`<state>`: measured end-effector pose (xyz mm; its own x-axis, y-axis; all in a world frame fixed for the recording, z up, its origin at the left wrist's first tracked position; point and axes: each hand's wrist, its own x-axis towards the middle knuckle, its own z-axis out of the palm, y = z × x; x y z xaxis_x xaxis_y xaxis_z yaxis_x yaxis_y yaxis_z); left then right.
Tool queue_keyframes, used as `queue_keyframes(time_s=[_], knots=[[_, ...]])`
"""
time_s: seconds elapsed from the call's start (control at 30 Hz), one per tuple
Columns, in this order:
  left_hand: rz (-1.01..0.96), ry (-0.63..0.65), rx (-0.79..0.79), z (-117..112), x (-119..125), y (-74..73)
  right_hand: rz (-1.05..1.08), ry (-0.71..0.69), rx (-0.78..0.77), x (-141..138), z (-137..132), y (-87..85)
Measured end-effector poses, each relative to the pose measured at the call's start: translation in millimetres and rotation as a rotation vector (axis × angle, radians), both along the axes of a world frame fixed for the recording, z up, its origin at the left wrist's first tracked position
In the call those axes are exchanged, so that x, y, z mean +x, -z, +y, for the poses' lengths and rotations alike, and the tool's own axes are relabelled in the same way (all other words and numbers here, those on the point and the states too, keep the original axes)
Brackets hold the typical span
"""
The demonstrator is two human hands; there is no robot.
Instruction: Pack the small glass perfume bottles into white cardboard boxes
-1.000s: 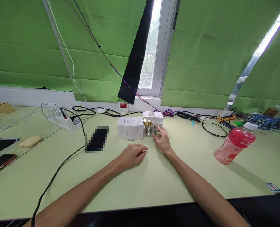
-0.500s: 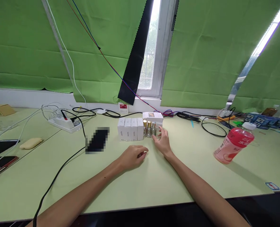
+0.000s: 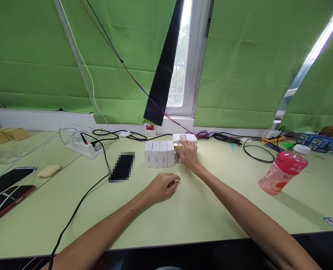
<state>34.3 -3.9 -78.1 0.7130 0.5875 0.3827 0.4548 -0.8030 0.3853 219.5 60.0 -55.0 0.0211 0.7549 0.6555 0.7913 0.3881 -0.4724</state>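
Note:
Several small white boxes (image 3: 159, 154) stand in a row on the pale green table (image 3: 200, 210). Right of them stand small glass bottles with gold caps (image 3: 176, 152), partly hidden by my right hand (image 3: 189, 156). That hand reaches over the bottles, fingers curled around the rightmost ones. Behind it lies a flat white box (image 3: 184, 138). My left hand (image 3: 163, 186) rests on the table in front of the row, fingers loosely curled, nothing visible in it.
A pink drink bottle (image 3: 283, 170) stands at the right. A power strip (image 3: 83, 148) and black cables (image 3: 79, 202) lie at the left, with phones (image 3: 7, 187) and a beige case (image 3: 48, 171). More cables (image 3: 256, 152) run along the back.
My right hand has moved forward from beside the bottles onto them and closed around them. The left hand stays put. The camera shifted slightly.

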Motion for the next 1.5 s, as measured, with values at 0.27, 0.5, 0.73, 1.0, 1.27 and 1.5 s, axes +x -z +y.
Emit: queue_keyframes(time_s=[0.27,0.5,0.73,1.0,1.27,1.5], knots=[[-0.005,-0.013,-0.008,-2.7,-1.3,-0.6,-0.086,-0.127,-0.156,6.1,35.5,-8.3],[-0.005,-0.01,-0.011,-3.0,-1.6,0.1,-0.058,-0.144,-0.185,9.5,38.5,-7.1],[0.011,-0.006,-0.021,-4.8,-1.5,-2.5,-0.042,-0.148,-0.193,9.1,37.8,-7.9],[0.021,-0.015,-0.034,-5.5,-1.2,-3.5,-0.043,-0.175,-0.181,8.6,33.3,-10.2],[0.02,-0.024,-0.026,-5.8,-0.9,-3.0,-0.021,-0.19,-0.137,7.6,32.9,-7.3],[0.017,-0.012,-0.026,-6.1,-1.5,-3.9,0.065,-0.212,-0.03,8.4,30.5,-4.4]])
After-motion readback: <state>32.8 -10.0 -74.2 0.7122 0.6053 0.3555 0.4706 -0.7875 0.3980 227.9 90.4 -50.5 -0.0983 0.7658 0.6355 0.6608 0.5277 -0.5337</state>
